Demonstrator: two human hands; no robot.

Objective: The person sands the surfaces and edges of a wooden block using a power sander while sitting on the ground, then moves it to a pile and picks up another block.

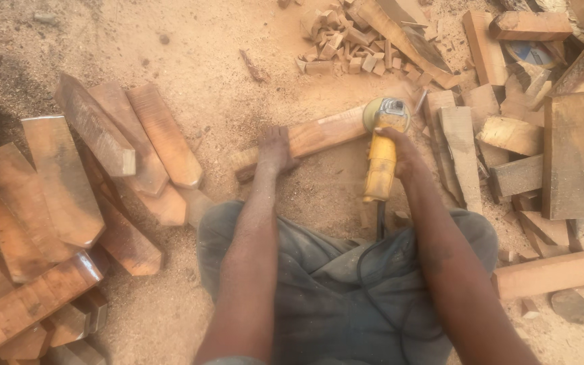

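Left hand (274,147) pinning plank (315,135), right hand (400,150) gripping grinder (381,159)

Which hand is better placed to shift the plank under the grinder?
Left. The left hand already presses on the plank near its free end. The right hand is wrapped around the yellow grinder, whose head sits at the plank's other end.
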